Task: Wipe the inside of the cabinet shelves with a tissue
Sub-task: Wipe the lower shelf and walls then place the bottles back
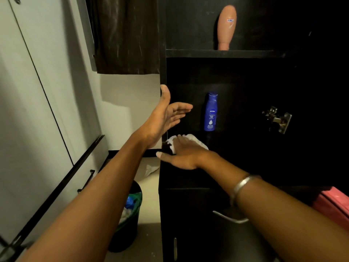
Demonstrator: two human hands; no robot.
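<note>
Blue bottle (pixel 210 112) on cabinet shelf (pixel 245 140)

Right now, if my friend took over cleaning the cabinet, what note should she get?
Left hand: open, fingers straight, raised at the cabinet's left edge, holding nothing.
Right hand: flat on the white tissue, pressing it onto the lower shelf near the front left corner.
Blue lotion bottle stands upright on that shelf, behind the tissue and apart from it. Pink bottle stands on the upper shelf.
Done: wiping is under way on the lower shelf; how much is clean cannot be told.
Left: likely the area around the blue bottle and the upper shelf.
</note>
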